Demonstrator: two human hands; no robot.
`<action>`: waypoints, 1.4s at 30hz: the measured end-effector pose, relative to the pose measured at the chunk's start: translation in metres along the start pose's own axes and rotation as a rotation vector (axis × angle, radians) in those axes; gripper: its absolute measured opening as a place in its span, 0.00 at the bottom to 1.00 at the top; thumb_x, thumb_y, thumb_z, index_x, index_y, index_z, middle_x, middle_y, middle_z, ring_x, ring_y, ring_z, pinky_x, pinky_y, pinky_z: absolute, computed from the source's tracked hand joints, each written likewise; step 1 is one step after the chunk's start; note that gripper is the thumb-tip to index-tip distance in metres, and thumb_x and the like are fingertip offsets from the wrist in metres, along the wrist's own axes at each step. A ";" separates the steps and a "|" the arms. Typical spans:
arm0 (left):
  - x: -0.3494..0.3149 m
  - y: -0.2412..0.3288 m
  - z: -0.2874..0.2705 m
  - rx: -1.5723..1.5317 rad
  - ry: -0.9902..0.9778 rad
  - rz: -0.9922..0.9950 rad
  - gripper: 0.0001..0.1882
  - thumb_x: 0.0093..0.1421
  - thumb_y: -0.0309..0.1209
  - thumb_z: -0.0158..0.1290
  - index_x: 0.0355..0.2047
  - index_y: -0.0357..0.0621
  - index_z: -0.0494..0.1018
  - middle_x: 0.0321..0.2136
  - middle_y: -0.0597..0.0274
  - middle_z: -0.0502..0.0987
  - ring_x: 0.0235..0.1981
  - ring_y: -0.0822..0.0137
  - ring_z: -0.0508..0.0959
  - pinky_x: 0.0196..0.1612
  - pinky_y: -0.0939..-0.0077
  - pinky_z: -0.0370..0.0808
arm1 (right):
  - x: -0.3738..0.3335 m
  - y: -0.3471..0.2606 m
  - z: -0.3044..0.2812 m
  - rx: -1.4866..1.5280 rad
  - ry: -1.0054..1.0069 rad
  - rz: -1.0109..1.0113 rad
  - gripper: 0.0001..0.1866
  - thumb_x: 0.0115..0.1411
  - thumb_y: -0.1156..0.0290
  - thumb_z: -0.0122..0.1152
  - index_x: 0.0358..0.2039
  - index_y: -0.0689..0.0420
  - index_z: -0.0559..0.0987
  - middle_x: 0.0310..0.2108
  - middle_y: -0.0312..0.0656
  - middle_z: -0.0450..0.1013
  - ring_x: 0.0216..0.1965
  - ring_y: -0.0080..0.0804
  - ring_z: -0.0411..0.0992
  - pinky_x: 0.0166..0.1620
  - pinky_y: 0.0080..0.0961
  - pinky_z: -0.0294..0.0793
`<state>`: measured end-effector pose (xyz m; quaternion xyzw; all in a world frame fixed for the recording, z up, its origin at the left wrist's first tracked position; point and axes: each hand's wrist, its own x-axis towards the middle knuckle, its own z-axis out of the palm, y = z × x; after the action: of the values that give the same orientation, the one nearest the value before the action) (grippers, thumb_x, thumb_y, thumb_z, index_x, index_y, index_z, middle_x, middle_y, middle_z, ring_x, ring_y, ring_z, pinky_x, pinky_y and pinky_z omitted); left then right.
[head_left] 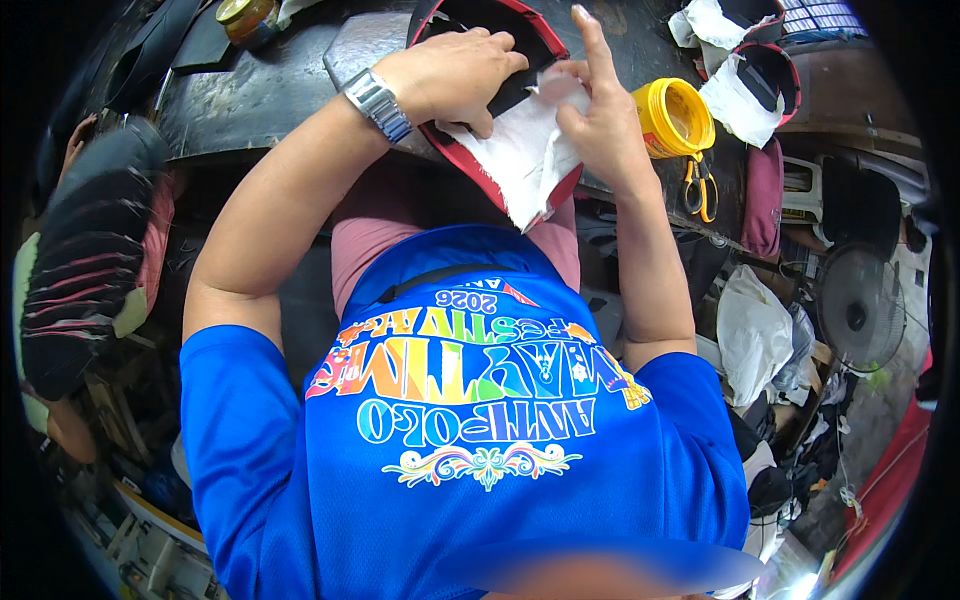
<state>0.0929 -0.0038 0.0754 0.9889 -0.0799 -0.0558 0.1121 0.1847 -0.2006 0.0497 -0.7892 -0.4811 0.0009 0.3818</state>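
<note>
A curved black piece with a red edge leans between the dark table and my lap. White cloth with ragged edges covers its lower inside and hangs to a point. My left hand, below a metal wristwatch, bends over the piece's left side; its thumb touches the cloth and its fingers reach inside. My right hand pinches the cloth's upper right part, partly blurred, with one finger pointing up. Beside that hand stands an open yellow tub, and orange-and-black scissors lie just below it.
More red-edged black pieces with white cloth lie at the far right of the table. A jar stands far left. Another person's arm shows at left near stacked black pieces. A fan stands right.
</note>
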 end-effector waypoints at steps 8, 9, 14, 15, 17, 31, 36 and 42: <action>0.020 -0.003 0.020 -0.052 0.165 -0.007 0.28 0.53 0.38 0.68 0.52 0.41 0.74 0.47 0.54 0.77 0.52 0.53 0.78 0.57 0.60 0.74 | -0.004 -0.009 -0.013 0.104 -0.068 0.159 0.51 0.56 0.81 0.63 0.77 0.47 0.50 0.34 0.43 0.77 0.33 0.38 0.80 0.41 0.30 0.80; 0.021 -0.004 0.020 -0.070 0.140 -0.018 0.28 0.53 0.37 0.68 0.52 0.41 0.74 0.47 0.54 0.77 0.52 0.53 0.78 0.58 0.60 0.74 | 0.000 -0.008 -0.009 -0.060 0.020 0.021 0.49 0.56 0.81 0.63 0.76 0.47 0.53 0.33 0.43 0.76 0.32 0.37 0.80 0.40 0.32 0.79; 0.017 -0.008 0.027 -0.131 0.235 0.009 0.30 0.52 0.36 0.69 0.53 0.41 0.73 0.48 0.54 0.77 0.53 0.53 0.77 0.58 0.61 0.74 | 0.007 0.005 0.009 0.025 0.108 -0.007 0.44 0.57 0.85 0.59 0.74 0.49 0.60 0.27 0.41 0.73 0.27 0.33 0.75 0.36 0.30 0.77; 0.016 -0.009 0.030 -0.139 0.246 0.014 0.30 0.52 0.36 0.69 0.53 0.41 0.73 0.48 0.54 0.77 0.53 0.53 0.77 0.58 0.61 0.74 | 0.007 0.007 0.012 0.122 0.124 0.034 0.43 0.57 0.86 0.59 0.73 0.49 0.61 0.26 0.41 0.72 0.26 0.32 0.74 0.36 0.30 0.76; 0.015 -0.011 0.035 -0.146 0.257 0.023 0.30 0.51 0.36 0.69 0.53 0.41 0.73 0.48 0.54 0.77 0.53 0.53 0.77 0.58 0.60 0.74 | 0.006 0.011 0.017 0.123 0.194 0.085 0.42 0.57 0.86 0.58 0.72 0.49 0.62 0.24 0.40 0.71 0.25 0.30 0.72 0.35 0.28 0.75; 0.011 -0.002 0.037 0.040 0.234 0.078 0.35 0.53 0.37 0.68 0.63 0.64 0.71 0.45 0.62 0.76 0.48 0.58 0.77 0.53 0.63 0.78 | 0.021 0.011 0.031 0.220 0.729 0.077 0.46 0.55 0.84 0.62 0.73 0.52 0.59 0.28 0.38 0.73 0.27 0.25 0.71 0.36 0.24 0.74; 0.018 -0.002 0.031 0.073 0.168 0.044 0.35 0.53 0.39 0.69 0.62 0.67 0.72 0.45 0.65 0.76 0.49 0.62 0.77 0.51 0.66 0.80 | -0.016 -0.002 0.012 0.077 0.203 0.042 0.44 0.53 0.77 0.71 0.69 0.45 0.63 0.35 0.39 0.75 0.30 0.29 0.76 0.36 0.27 0.79; 0.019 -0.004 0.035 0.053 0.212 0.052 0.36 0.52 0.40 0.70 0.62 0.68 0.72 0.43 0.65 0.77 0.48 0.63 0.78 0.50 0.66 0.80 | -0.039 0.007 0.019 -0.046 0.186 0.179 0.25 0.54 0.75 0.70 0.55 0.53 0.79 0.43 0.47 0.73 0.31 0.33 0.75 0.37 0.28 0.77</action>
<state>0.1073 -0.0101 0.0392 0.9895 -0.0945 0.0541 0.0952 0.1618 -0.2200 0.0180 -0.8343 -0.3711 -0.0492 0.4047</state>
